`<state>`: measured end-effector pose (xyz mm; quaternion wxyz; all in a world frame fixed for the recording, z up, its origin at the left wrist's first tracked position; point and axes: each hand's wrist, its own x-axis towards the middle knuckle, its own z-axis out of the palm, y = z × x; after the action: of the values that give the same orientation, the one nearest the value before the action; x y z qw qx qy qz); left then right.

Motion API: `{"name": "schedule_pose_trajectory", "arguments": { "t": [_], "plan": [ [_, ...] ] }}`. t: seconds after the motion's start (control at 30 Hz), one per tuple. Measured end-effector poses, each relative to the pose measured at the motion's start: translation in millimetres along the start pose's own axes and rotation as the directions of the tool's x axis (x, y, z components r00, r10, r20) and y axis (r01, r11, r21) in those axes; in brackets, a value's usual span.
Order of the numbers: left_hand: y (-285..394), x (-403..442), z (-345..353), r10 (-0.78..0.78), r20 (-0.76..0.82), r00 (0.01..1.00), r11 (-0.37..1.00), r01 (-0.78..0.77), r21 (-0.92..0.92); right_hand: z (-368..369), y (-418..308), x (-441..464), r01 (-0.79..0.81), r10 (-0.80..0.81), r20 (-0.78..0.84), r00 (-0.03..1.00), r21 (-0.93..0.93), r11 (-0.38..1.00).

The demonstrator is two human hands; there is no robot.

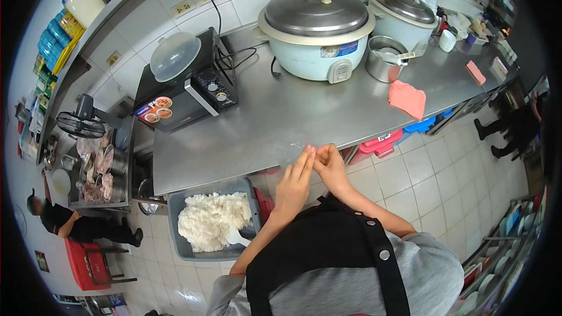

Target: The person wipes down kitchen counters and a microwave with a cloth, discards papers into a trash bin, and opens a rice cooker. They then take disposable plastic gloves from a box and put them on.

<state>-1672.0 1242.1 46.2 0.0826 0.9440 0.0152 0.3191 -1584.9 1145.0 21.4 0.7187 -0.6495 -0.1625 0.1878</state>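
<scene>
My left hand (pixel 295 182) and my right hand (pixel 332 169) meet at the front edge of the steel counter (pixel 263 134), fingertips pinched together. Between them is a thin piece of clear plastic (pixel 291 151), perhaps a bag; its shape is hard to make out. Below my left forearm, a grey tub (pixel 173 222) holds a heap of cooked white rice (pixel 211 219). A white scoop (pixel 237 237) rests in the rice at the tub's right side.
A large rice cooker (pixel 310 47) and a smaller one (pixel 404 17) stand on the counter. A microwave (pixel 181 93), steel pot (pixel 383 64) and pink cloth (pixel 407 100) are there too. One person (pixel 88 222) stands at left, another (pixel 515 120) at far right.
</scene>
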Motion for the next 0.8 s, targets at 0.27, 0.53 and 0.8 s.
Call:
{"name": "schedule_pose_trajectory", "arguments": {
  "t": [0.27, 0.53, 0.8],
  "plan": [
    [4, -7, -2, 0.045, 0.031, 0.998, 0.992, -0.041, -0.119, -3, -14, -9, -0.251, 0.219, 0.191, 0.957, 0.161, 0.955],
    [9, -14, -5, 0.117, 0.209, 0.971, 0.946, -0.045, -0.321, -1, 8, 4, -0.365, 0.313, 0.196, 0.929, 0.35, 0.863],
    [6, -11, -5, 0.123, 0.189, 0.974, 0.94, -0.053, -0.338, 6, 3, -5, -0.522, 0.412, 0.342, 0.845, 0.694, 0.495]
  ]
}}
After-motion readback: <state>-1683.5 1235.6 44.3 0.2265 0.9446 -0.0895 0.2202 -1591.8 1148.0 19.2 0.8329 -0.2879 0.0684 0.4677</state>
